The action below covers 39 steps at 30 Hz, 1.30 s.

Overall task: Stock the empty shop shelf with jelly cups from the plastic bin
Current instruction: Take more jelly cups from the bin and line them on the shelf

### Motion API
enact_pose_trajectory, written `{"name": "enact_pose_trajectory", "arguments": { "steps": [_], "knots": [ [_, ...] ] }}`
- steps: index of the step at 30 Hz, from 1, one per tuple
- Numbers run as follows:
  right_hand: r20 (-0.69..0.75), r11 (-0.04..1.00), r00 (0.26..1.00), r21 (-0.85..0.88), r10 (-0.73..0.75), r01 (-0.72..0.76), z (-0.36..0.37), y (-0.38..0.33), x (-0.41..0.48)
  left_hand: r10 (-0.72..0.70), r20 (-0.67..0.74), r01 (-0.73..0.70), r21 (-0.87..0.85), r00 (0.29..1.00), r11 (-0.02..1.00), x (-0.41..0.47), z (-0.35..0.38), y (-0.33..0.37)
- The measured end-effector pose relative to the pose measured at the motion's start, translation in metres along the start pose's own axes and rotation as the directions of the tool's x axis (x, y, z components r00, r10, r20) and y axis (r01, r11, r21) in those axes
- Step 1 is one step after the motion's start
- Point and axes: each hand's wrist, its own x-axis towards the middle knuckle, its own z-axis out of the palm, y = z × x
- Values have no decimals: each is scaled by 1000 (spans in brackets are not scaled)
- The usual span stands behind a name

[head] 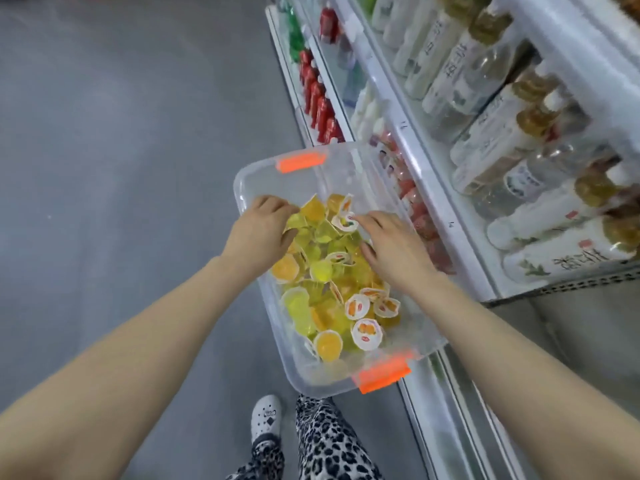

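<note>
Grey shop floor [121, 150] fills the left side, and white shelving [429, 188] runs along the right. A clear plastic bin [263, 168] with orange latches [300, 161] sits between them, its right side against the shelf edge; what holds it up cannot be told. A heap of yellow and orange jelly cups [322, 271] lies loose in it, some showing printed lids, and both hands are down among them.

The left hand [263, 230] is at the far left of the heap, knuckles up, fingers bent down into the cups. Its fingertips are hidden, so I cannot tell whether it has hold of one. The right hand [391, 251] lies over the right side of the heap, fingers loosely spread and nearly straight. Its fingertips touch a lid-up cup [344, 221], and its thumb stands apart, gripping nothing.

White and clear bottles with gold caps [491, 109] lie in rows on the upper shelf, red bottles [317, 102] stand lower down, and reddish cups [420, 216] sit just right of the bin. Below are a leopard-print trouser leg [329, 441] and a white clog [265, 419].
</note>
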Motion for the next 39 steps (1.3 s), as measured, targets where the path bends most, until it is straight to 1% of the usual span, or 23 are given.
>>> {"name": "enact_pose_trajectory", "arguments": {
  "steps": [5,8,10,14,16,19,24,27,31,34,36,39],
  "knots": [
    [136,997,991,77,21,-31,32,8,70,7,-35,-5,61,999,998,26,13,-11],
    [237,999,970,-20,47,-43,54,11,104,10,-25,-8,105,1000,994,31,22,-18],
    [269,993,962,-117,46,-15,67,12,117,12,-32,-9,118,999,993,31,25,-20],
    [240,980,969,-201,55,-6,87,13,126,27,-51,-20,134,998,991,32,27,-23],
    [236,972,971,-234,44,13,89,12,127,17,-41,-10,148,999,989,32,28,-25],
    [216,971,976,-238,22,31,80,9,119,7,-4,-6,165,1000,986,32,27,-25],
    [205,988,975,-148,84,-54,45,0,72,-9,169,-33,247,986,968,38,20,-15],
    [203,998,978,-49,56,-47,37,-2,38,-35,273,-44,278,961,960,57,25,-5],
    [199,998,979,-55,51,-41,42,3,13,-39,338,-76,320,940,944,92,47,5],
    [192,997,980,-57,55,-45,46,7,10,-44,416,-114,348,908,930,108,66,5],
    [187,998,981,-49,50,-41,49,7,9,-58,430,-113,361,901,926,112,76,3],
    [187,999,981,-22,52,-49,52,9,7,-69,388,-85,368,919,926,113,81,2]
  ]
}}
